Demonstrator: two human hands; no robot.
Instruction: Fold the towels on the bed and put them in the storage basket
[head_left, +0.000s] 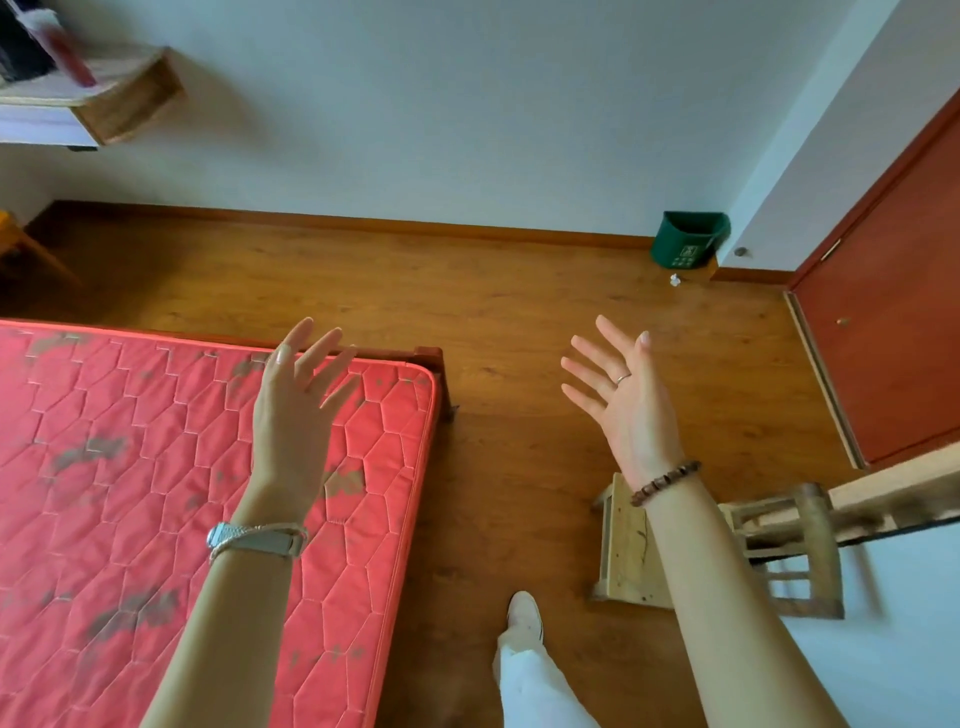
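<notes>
Left hand (291, 410): raised, fingers (322, 353) straight and spread, holding nothing; metal-link watch (260, 538) at the wrist. Right hand (628, 410): raised palm-up, fingers (587, 364) splayed wide, holding nothing; thin ring (622, 378), brown bead bracelet (665, 483). Bed (434, 358): dark wooden frame corner just past the left fingertips. It carries a red mattress (130, 467), satin-like, quilted in hexagon stitching with grey blotches, lying beneath and left of the left fingers and cut off at the left and bottom edges. Floor (519, 291): glossy brown wood-grain boards between the two sets of fingers. Green bin (688, 240): plastic, tapered, against the wall beyond the right fingertips, its inside too dark to tell the contents; a small white scrap (675, 280) lies in front of it. Door (893, 322): red-brown, right of the right fingers. Wooden stool (628, 551): pale, partly hidden behind the right forearm. Beside it is slatted wooden furniture (800, 551), blurred, its form unclear. Wall shelf (124, 98): wood, far above and left of the left fingers, cut off, holding blurred dark and red items.
</notes>
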